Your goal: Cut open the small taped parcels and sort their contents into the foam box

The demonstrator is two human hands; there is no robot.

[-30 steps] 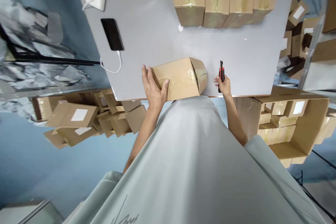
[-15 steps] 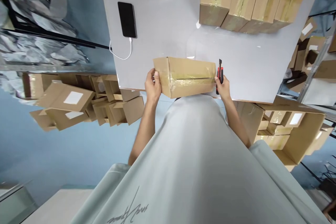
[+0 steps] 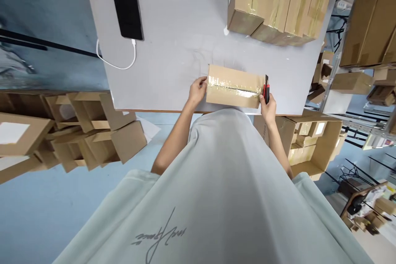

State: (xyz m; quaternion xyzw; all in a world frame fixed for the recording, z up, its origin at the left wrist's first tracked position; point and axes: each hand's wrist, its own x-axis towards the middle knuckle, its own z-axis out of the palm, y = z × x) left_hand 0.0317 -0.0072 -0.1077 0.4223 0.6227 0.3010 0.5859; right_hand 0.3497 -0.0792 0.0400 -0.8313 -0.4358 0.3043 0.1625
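A taped cardboard box (image 3: 233, 95) lies along the near edge of the grey table, its taped seam facing up. At its left end is my left hand (image 3: 198, 92), fingers curled against the box's edge. My right hand (image 3: 268, 106) is closed around a red and black box cutter (image 3: 266, 90), which points away from me with its dark tip upward. The thumb of that hand touches the right end of the box.
Several taped boxes (image 3: 275, 8) stand in a row at the table's back right. A black phone (image 3: 127, 14) with a white cable lies at the left. Open cartons (image 3: 89, 128) are on the floor at left, and a large carton (image 3: 328, 144) holding smaller boxes stands at right.
The box has turned flatter, its left end face no longer showing, and both hands have moved with it. My view has shifted, so the table and phone appear further left.
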